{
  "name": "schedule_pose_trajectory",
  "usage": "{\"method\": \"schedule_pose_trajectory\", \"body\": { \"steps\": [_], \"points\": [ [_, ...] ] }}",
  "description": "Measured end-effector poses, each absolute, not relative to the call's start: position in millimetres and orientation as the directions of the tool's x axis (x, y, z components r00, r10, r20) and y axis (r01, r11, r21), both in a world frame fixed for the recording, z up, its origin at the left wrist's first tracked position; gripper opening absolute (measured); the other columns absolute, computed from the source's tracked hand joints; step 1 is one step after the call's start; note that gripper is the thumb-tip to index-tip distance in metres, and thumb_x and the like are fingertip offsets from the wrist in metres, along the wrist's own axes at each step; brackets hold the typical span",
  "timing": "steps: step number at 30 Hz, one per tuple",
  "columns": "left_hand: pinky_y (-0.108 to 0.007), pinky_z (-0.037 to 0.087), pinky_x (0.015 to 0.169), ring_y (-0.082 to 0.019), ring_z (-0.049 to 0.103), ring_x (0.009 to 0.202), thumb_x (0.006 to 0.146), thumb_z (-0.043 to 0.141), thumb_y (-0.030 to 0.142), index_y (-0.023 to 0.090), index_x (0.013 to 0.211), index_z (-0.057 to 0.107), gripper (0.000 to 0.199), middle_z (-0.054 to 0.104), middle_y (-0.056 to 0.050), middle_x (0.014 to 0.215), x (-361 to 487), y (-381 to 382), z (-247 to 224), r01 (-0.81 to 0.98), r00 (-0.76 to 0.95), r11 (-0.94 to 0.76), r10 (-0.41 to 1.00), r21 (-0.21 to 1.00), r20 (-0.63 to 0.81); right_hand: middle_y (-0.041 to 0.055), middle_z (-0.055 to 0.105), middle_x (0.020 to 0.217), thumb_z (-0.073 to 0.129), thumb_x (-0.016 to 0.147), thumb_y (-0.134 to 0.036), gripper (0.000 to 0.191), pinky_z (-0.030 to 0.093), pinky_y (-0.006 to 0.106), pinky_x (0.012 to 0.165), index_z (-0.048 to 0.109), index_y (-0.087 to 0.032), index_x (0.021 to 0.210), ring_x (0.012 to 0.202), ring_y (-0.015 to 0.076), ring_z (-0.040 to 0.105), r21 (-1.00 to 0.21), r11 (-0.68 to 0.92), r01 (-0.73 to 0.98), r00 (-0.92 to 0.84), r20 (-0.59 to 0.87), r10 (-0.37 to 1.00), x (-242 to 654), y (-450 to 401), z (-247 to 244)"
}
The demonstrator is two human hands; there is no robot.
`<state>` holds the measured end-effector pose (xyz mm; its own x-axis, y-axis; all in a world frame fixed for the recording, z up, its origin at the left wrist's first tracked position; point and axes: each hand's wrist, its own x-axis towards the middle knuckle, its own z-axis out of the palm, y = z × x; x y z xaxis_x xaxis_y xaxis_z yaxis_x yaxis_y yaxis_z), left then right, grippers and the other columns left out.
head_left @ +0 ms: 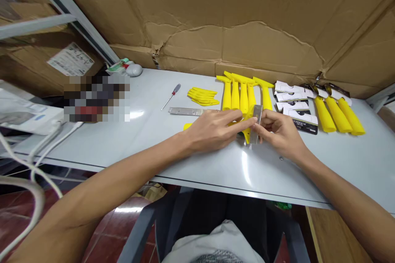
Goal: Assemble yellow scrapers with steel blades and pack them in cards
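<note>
My left hand [212,130] is closed over a yellow T-shaped scraper [247,134], whose handle end pokes out by the wrist. Its index finger reaches to a flat metal blade [256,125] standing across the scraper's head. From the other side, my right hand [279,132] pinches that blade between thumb and fingers. Most of the scraper's handle is hidden under the left hand. Just behind the hands, several yellow T-shaped scraper handles [243,98] lie in a row. Another metal strip [185,111] rests left of them, below a stack of thin yellow pieces [203,96].
A screwdriver [172,96] lies at left-centre on the grey-white table [148,131]. To the right are black-and-white cards [299,119] and several carded yellow handles [339,115]. A small screw [281,158] sits near my right wrist. Cardboard [247,45] walls the back; white cables [40,160] hang left.
</note>
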<state>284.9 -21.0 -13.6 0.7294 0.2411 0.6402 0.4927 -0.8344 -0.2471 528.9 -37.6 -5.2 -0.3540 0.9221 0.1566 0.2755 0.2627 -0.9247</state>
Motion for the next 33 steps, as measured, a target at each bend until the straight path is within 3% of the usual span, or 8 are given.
{"method": "schedule_pose_trajectory", "body": {
  "steps": [4,11,17,19,21,24,28,33],
  "points": [
    [-0.025,0.052,0.063,-0.012,0.070,0.083,0.100,0.053,0.010,0.019,0.146,0.050,0.047,0.072,-0.003,0.105,283.7,-21.2,-15.5,0.505,0.755,-0.825,0.280,-0.253,0.593,-0.0035,0.063,0.058,0.082,0.089,-0.058,0.044,0.043,0.025,0.052,0.062,-0.019,0.080,0.051,0.0107,0.057,-0.929,0.214,0.301,-0.370,0.093,0.924,527.5,-35.5,-2.1],
    [-0.027,0.052,0.062,-0.014,0.069,0.082,0.100,0.053,0.015,0.018,0.145,0.055,0.045,0.072,-0.005,0.111,280.8,-25.1,-7.1,0.497,0.762,-0.860,0.366,-0.119,0.534,-0.0028,0.065,0.056,0.079,0.090,-0.059,0.042,0.041,0.026,0.045,0.067,-0.019,0.083,0.040,0.0100,0.053,-0.908,0.180,0.378,-0.341,0.045,0.939,528.2,-38.9,0.1],
    [-0.026,0.046,0.057,-0.014,0.066,0.077,0.099,0.054,0.019,0.018,0.142,0.061,0.044,0.072,-0.005,0.106,279.7,-28.4,-2.2,0.475,0.788,-0.877,0.384,-0.077,0.481,0.0043,0.071,0.072,0.058,0.101,-0.061,0.044,0.040,0.030,0.042,0.071,-0.019,0.093,0.050,0.0149,0.057,-0.939,0.178,0.293,-0.223,0.114,0.968,539.6,-31.8,9.1],
    [-0.027,0.045,0.057,-0.014,0.066,0.076,0.098,0.053,0.018,0.018,0.140,0.064,0.043,0.073,-0.006,0.106,280.8,-29.7,-1.2,0.405,0.839,-0.912,0.346,-0.059,0.420,0.0053,0.074,0.080,0.063,0.099,-0.048,0.030,0.044,0.031,0.052,0.073,-0.020,0.097,0.058,0.0157,0.059,-0.816,0.317,0.483,-0.287,0.195,0.938,548.3,-26.6,12.4],
    [-0.028,0.045,0.057,-0.014,0.064,0.072,0.098,0.053,0.018,0.019,0.137,0.066,0.042,0.073,-0.005,0.103,282.1,-31.4,-0.3,0.316,0.895,-0.948,0.290,-0.024,0.340,0.0069,0.078,0.095,0.066,0.096,-0.041,0.023,0.049,0.035,0.069,0.076,-0.021,0.103,0.075,0.0198,0.065,-0.571,0.497,0.653,-0.461,0.221,0.860,557.9,-21.8,14.0],
    [-0.029,0.043,0.057,-0.014,0.062,0.070,0.097,0.055,0.020,0.021,0.130,0.072,0.038,0.072,-0.004,0.098,283.3,-33.2,0.9,0.240,0.938,-0.971,0.237,0.022,0.252,0.0094,0.077,0.112,0.063,0.098,-0.046,0.032,0.051,0.043,0.086,0.075,-0.023,0.115,0.102,0.0287,0.069,-0.324,0.630,0.706,-0.637,0.100,0.764,568.8,-17.1,12.7],
    [-0.031,0.038,0.057,-0.016,0.065,0.075,0.097,0.059,0.021,0.024,0.127,0.075,0.035,0.072,-0.004,0.096,282.7,-32.0,2.7,0.249,0.955,-0.968,0.248,0.015,0.164,0.0117,0.075,0.113,0.056,0.101,-0.047,0.036,0.051,0.046,0.089,0.073,-0.021,0.119,0.108,0.0316,0.067,-0.270,0.654,0.707,-0.676,0.013,0.736,573.3,-14.0,9.7],
    [-0.033,0.035,0.059,-0.017,0.065,0.079,0.103,0.061,0.029,0.028,0.132,0.075,0.032,0.071,-0.004,0.099,280.6,-28.6,6.7,0.288,0.955,-0.957,0.289,0.020,0.064,0.0105,0.075,0.109,0.061,0.094,-0.029,0.031,0.050,0.043,0.087,0.074,-0.020,0.121,0.105,0.0297,0.067,-0.216,0.691,0.690,-0.710,-0.019,0.704,570.8,-14.3,10.6]
  ]
}}
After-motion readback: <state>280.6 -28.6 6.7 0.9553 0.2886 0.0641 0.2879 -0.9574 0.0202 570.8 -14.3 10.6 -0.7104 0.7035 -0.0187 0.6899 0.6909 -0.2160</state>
